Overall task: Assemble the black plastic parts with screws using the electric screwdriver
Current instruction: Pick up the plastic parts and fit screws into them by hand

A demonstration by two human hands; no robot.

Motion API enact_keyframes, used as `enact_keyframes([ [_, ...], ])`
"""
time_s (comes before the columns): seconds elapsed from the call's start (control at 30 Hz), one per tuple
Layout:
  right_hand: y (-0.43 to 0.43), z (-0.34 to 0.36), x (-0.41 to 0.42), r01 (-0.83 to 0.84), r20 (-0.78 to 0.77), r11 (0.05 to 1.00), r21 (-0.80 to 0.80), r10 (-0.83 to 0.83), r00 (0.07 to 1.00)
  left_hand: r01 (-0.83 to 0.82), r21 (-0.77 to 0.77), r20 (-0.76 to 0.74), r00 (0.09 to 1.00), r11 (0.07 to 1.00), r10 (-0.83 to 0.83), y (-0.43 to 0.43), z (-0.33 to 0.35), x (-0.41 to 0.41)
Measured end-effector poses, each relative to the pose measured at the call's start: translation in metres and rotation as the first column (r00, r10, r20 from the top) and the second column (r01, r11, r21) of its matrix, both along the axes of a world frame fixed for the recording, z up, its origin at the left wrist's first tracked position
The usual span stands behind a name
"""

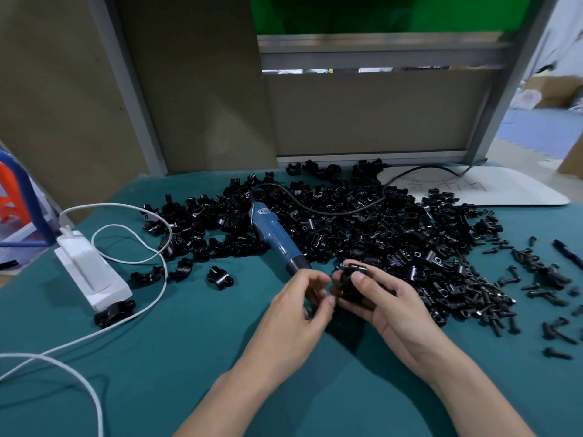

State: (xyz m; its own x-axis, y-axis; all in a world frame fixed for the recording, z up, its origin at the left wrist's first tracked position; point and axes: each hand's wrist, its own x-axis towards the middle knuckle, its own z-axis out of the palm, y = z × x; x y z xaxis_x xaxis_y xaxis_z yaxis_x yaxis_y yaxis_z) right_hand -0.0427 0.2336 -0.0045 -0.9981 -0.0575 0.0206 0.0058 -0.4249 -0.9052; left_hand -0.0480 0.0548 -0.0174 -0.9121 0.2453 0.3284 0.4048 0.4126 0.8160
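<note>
My right hand [377, 298] grips a black plastic part [352, 280] just above the teal table [176, 351], thumb on top. My left hand [301, 302] is beside it on the left, fingers curled and pinched close to the part; whether they hold a screw is hidden. The blue electric screwdriver [274, 234] lies on the table just beyond my left hand, tip pointing toward me, its black cord running back. A large pile of black plastic parts [362, 222] covers the far middle. Black screws [492, 298] lie in a heap right of my right hand.
A white charger block [91, 272] with white cables [132, 241] sits at the left, with black parts [115, 312] near it. A lone black part [219, 277] lies left of the screwdriver. A white board [492, 187] lies at the far right. Brown panels stand behind the table.
</note>
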Motion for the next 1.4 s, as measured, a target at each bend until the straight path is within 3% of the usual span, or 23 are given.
enact_keyframes([
  [0.1,0.004,0.001,-0.005,0.11,0.053,0.99,-0.09,-0.106,0.993,-0.186,0.074,-0.022,0.982,0.98,0.188,-0.003,0.001,-0.005],
  [0.2,0.007,0.001,-0.006,0.182,0.095,0.973,-0.146,-0.169,0.981,-0.354,0.094,0.109,0.933,0.93,0.344,-0.011,0.005,-0.018],
  [0.27,0.008,0.001,-0.007,0.197,0.099,0.969,-0.149,-0.184,0.978,-0.427,0.023,0.218,0.885,0.904,0.412,-0.014,0.012,-0.031],
  [0.43,0.009,0.003,-0.008,0.251,0.128,0.953,-0.168,-0.231,0.964,-0.437,-0.284,0.395,0.758,0.853,0.52,-0.007,0.037,-0.072],
  [0.63,0.014,0.003,-0.009,0.265,0.156,0.931,-0.251,-0.232,0.96,-0.472,-0.356,0.419,0.69,0.806,0.589,0.016,0.041,-0.108],
  [0.67,0.014,0.003,-0.01,0.26,0.162,0.93,-0.26,-0.223,0.961,-0.491,-0.293,0.444,0.69,0.82,0.571,0.017,0.04,-0.111],
  [0.73,0.016,0.004,-0.011,0.253,0.168,0.925,-0.285,-0.212,0.963,-0.518,0.063,0.581,0.713,0.853,0.391,0.016,0.044,-0.113],
  [0.8,0.018,0.004,-0.012,0.26,0.18,0.91,-0.322,-0.211,0.961,-0.492,0.488,0.638,0.765,0.72,0.091,0.014,0.059,-0.11],
  [0.87,0.02,0.004,-0.014,0.273,0.196,0.897,-0.349,-0.214,0.957,-0.361,0.776,0.512,0.84,0.516,-0.182,0.016,0.075,-0.107],
  [0.97,0.022,0.005,-0.013,0.276,0.201,0.895,-0.35,-0.216,0.955,-0.235,0.862,0.331,0.932,0.449,-0.15,0.029,0.092,-0.104],
  [1.1,0.022,0.006,-0.013,0.277,0.195,0.898,-0.342,-0.221,0.956,-0.233,0.916,0.261,0.964,0.327,-0.045,0.041,0.096,-0.104],
  [1.3,0.02,0.006,-0.012,0.28,0.182,0.912,-0.299,-0.233,0.955,-0.336,0.933,0.354,0.924,0.13,-0.146,0.038,0.084,-0.11],
  [1.4,0.019,0.005,-0.012,0.271,0.171,0.923,-0.274,-0.231,0.958,-0.39,0.917,0.399,0.903,0.084,-0.159,0.039,0.081,-0.111],
])
